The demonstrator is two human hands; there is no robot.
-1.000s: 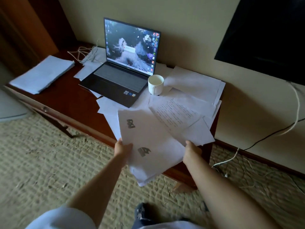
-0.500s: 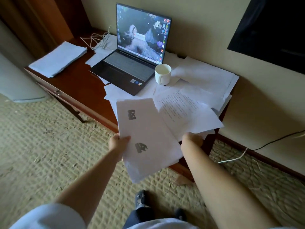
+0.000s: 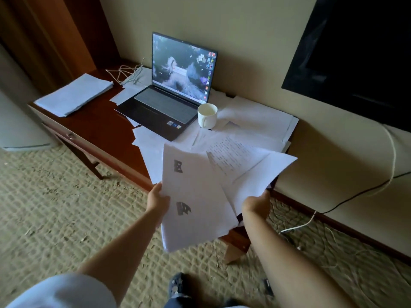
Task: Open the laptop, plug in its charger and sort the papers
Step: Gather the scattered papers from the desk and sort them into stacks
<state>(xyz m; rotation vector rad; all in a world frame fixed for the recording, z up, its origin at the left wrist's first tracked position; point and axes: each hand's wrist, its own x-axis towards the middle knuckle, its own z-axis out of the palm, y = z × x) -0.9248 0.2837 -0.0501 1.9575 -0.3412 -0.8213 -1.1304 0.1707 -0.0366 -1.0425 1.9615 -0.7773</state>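
Observation:
The laptop (image 3: 165,107) stands open on the dark wooden desk (image 3: 95,127), screen lit. My left hand (image 3: 158,200) grips the left edge of a bundle of white papers (image 3: 195,196) whose top sheet carries two dark printed marks. My right hand (image 3: 255,202) holds other sheets (image 3: 260,174) lifted off the desk's right end; a sheet with lines of text lies between the two. More loose papers (image 3: 255,121) cover the desk right of the laptop. A neat stack of papers (image 3: 74,96) lies at the desk's far left. A tangle of white cable (image 3: 126,73) sits behind the laptop's left side.
A white mug (image 3: 207,115) stands just right of the laptop, on the papers. A dark screen (image 3: 355,52) hangs on the wall at right. Cables (image 3: 355,194) run along the floor and wall to the right. A white appliance (image 3: 13,130) stands left of the desk.
Both hands have lifted the papers up and a little toward me, and the right-hand sheets have risen off the desk. The view has shifted, placing the desk more to the centre.

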